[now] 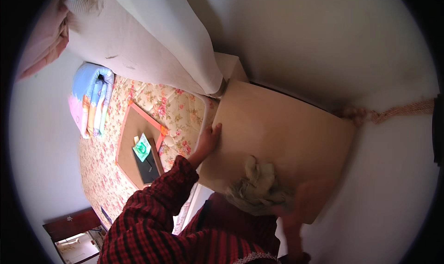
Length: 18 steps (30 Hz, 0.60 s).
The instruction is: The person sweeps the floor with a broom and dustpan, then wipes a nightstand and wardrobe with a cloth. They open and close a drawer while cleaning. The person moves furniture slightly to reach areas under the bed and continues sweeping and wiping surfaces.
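Observation:
A wooden cabinet or table top (277, 128) with a smooth tan surface lies before me. My left hand (210, 139) rests at its left edge, fingers on the surface, with no loose object seen in it. Near the edge closest to my body sits a crumpled grey-green cloth (262, 189). Motion blur smears my right hand (298, 201), which is low over the top at the right side of the cloth; whether it grips the cloth cannot be made out.
Left of the top is a bed with a floral mattress (177, 107), bearing a folded quilt (92, 97), an orange-edged board (126, 153), a dark framed item (149, 166) and a green packet (142, 147). A padded pale headboard (156, 38) rises beyond. Braided cord (399, 111) hangs at the right wall.

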Motion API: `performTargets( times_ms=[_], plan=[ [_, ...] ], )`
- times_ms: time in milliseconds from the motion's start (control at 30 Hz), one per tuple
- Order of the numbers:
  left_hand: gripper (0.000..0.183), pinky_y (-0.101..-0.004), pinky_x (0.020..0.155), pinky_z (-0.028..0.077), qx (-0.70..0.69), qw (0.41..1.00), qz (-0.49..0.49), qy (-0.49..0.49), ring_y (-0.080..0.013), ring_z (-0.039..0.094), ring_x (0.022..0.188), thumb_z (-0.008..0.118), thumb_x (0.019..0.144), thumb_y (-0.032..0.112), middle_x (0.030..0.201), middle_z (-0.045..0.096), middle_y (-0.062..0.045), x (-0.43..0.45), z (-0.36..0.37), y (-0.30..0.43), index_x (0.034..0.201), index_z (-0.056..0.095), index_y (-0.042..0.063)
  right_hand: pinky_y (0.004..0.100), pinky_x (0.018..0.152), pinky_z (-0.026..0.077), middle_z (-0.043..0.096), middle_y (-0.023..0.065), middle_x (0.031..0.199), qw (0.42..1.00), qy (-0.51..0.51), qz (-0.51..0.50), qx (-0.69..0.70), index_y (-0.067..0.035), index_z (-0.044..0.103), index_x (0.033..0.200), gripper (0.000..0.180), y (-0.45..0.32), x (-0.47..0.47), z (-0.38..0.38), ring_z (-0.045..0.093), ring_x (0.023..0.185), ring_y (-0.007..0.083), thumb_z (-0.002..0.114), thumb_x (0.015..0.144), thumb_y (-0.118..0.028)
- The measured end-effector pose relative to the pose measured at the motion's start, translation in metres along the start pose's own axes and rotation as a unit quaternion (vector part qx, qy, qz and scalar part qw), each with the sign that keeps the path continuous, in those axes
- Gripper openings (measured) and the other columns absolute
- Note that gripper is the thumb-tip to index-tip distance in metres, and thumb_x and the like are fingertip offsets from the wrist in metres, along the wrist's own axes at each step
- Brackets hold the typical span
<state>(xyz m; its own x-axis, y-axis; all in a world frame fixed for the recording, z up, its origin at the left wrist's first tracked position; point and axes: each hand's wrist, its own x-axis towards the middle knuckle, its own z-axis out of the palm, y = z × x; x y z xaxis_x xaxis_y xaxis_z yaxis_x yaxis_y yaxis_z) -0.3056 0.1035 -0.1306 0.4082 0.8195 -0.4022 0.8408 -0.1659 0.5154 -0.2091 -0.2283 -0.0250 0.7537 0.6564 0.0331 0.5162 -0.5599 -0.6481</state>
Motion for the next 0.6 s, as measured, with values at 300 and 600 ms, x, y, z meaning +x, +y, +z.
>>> performTargets(
  times_ms=[300, 600],
  plan=[
    [0.053, -0.0407, 0.094, 0.034, 0.069, 0.961, 0.269, 0.004, -0.0364, 0.036, 0.113, 0.06, 0.075, 0.012, 0.126, 0.032, -0.018, -0.017, -0.009, 0.054, 0.122, 0.039, 0.003, 0.0482, 0.094, 0.032, 0.047, 0.0127, 0.114, 0.992, -0.122, -0.013, 0.013, -0.013, 0.059, 0.099, 0.048, -0.008, 0.02, 0.085, 0.042, 0.109, 0.0338, 0.072, 0.056, -0.027],
    [0.04, -0.0413, 0.092, 0.036, 0.123, 0.876, 0.465, 0.011, -0.0308, 0.041, 0.112, 0.06, 0.07, 0.007, 0.114, 0.048, -0.012, 0.065, 0.012, 0.104, 0.109, 0.052, 0.008, 0.0312, 0.092, 0.038, 0.048, 0.0103, 0.117, 0.813, -0.025, 0.14, 0.564, -0.003, 0.047, 0.11, 0.029, 0.036, 0.23, 0.071, 0.047, 0.108, 0.0223, 0.046, 0.081, -0.009]
  ],
)
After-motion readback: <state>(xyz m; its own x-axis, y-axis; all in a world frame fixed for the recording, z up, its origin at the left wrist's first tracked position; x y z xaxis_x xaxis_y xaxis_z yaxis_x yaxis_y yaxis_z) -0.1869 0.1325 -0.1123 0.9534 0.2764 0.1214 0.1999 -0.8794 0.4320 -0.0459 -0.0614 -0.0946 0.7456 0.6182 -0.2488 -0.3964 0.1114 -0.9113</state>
